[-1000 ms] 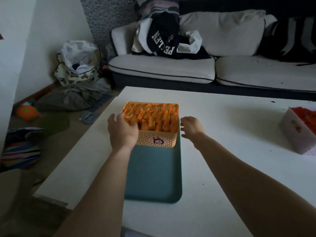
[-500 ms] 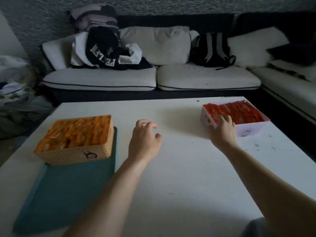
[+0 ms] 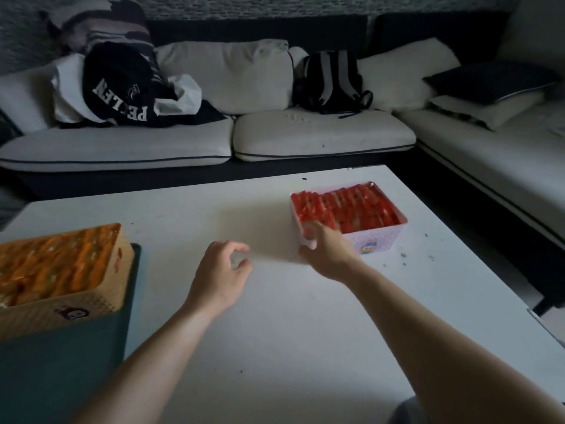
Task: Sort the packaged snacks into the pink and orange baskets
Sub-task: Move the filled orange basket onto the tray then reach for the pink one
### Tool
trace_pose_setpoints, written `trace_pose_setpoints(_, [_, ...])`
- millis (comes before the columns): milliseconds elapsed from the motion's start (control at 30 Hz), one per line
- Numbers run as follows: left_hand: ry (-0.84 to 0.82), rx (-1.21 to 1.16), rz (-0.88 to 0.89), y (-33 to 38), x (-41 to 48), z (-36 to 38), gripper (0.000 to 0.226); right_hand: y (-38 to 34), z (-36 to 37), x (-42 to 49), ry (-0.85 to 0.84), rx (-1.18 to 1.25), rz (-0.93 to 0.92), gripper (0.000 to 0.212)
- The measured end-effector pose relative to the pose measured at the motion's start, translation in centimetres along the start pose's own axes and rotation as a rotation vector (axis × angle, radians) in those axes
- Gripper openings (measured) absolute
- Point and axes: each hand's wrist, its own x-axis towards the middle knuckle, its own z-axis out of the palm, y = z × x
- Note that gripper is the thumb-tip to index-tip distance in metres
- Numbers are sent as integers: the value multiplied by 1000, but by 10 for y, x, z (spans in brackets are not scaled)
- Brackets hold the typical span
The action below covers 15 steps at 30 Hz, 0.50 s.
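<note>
The orange basket (image 3: 61, 313), full of packets (image 3: 55, 264), sits on a green tray (image 3: 61, 377). The left hand (image 3: 218, 278) hovers loosely curled, empty. Beyond, the right hand (image 3: 328, 250) grips the near corner of the full pink basket (image 3: 379, 240). Sorting looks done, so a steady pull closer seems next.

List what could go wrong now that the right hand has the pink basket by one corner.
1. The right hand grips only the near left corner of the pink basket; lifted so, it may tilt and spill the red packets filling it.
2. The left hand hovers empty over the table, so nothing steadies the basket's other side.
</note>
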Motion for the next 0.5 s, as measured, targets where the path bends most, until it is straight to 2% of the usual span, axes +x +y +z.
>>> trace_pose_setpoints(100, [-23, -71, -130, 6, -2, 1, 33, -29, 16, -17, -159, 62, -173, 48])
trace_pose_setpoints(167, [-76, -150, -221, 10, -6, 0, 21, -47, 23, -25, -274, 207, -267, 40])
trace_pose_setpoints(200, [-98, -163, -249, 11, -9, -2, 21, -54, 22, -28, -275, 239, -306, 36])
trace_pose_setpoints(267, [-104, -153, -324, 6, -11, -9, 30, -59, 18, -30, -155, 225, -335, 26])
trace_pose_setpoints(367, [-94, -17, -436, -8, -12, -22, 51, -32, 13, -24, 132, 52, -147, 29])
trace_pose_setpoints(433, [-165, 7, -434, -11, -18, -30, 39, -9, 10, -21, 194, -91, 91, 39])
trace_pose_setpoints(500, [-239, -68, -435, -10, -26, -34, 21, -2, 6, -22, 177, -81, 248, 40])
